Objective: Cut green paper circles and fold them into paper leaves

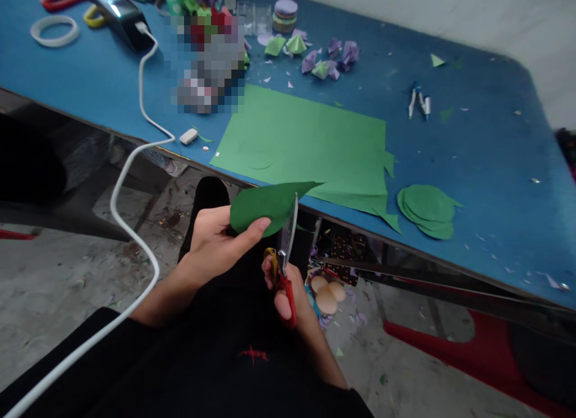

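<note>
My left hand (211,241) pinches a green paper piece (261,205) with a rounded left end and a pointed right tip, thumb on top. In my right hand (292,286) are scissors (288,235) with one red and one yellow handle. Their blades point up and meet the paper's right part, near its tip. The paper is held just off the table's front edge, above my lap. Behind it, a large green sheet (310,142) lies on the blue table, its right and lower edges cut unevenly. A small stack of rounded green cutouts (427,208) rests to the right.
On the blue table (486,148) are a compass (419,100), an eraser (188,136), a tape ring (54,31) and folded purple and green paper pieces (330,61). A white cable (135,226) hangs across the left side. A red chair (472,352) stands below right.
</note>
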`<state>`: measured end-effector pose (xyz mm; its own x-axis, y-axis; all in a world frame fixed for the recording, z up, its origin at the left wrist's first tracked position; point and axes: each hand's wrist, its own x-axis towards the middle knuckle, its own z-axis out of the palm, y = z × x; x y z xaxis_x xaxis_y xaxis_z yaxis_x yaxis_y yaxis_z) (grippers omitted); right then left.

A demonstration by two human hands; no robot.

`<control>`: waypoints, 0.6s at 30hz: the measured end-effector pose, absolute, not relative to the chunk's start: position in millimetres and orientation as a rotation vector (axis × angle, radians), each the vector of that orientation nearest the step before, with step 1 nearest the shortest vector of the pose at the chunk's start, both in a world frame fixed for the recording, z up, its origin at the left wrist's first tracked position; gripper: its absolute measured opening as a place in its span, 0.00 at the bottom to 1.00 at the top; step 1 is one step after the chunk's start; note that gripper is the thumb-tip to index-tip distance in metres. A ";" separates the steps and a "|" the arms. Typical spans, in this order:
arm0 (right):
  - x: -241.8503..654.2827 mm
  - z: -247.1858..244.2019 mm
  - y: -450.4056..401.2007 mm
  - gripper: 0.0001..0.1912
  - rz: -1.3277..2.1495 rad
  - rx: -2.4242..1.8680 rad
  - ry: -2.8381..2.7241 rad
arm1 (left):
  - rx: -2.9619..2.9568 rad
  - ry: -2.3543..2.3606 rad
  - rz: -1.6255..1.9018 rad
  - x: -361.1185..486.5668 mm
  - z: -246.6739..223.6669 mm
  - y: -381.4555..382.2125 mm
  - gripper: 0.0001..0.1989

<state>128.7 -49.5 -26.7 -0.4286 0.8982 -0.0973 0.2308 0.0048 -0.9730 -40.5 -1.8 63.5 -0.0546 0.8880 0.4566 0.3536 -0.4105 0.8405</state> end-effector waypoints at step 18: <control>128.7 -22.2 -50.0 0.33 1.557 -1.195 -1.587 | 1.668 1.373 1.534 -42.9 57.6 -1.5 0.11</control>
<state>128.7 -50.0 -22.2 -0.4084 0.8975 -0.1664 0.1834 -0.0979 -0.9782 -42.9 -1.5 57.6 -0.1358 0.8872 0.4409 0.3400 -0.3763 0.8619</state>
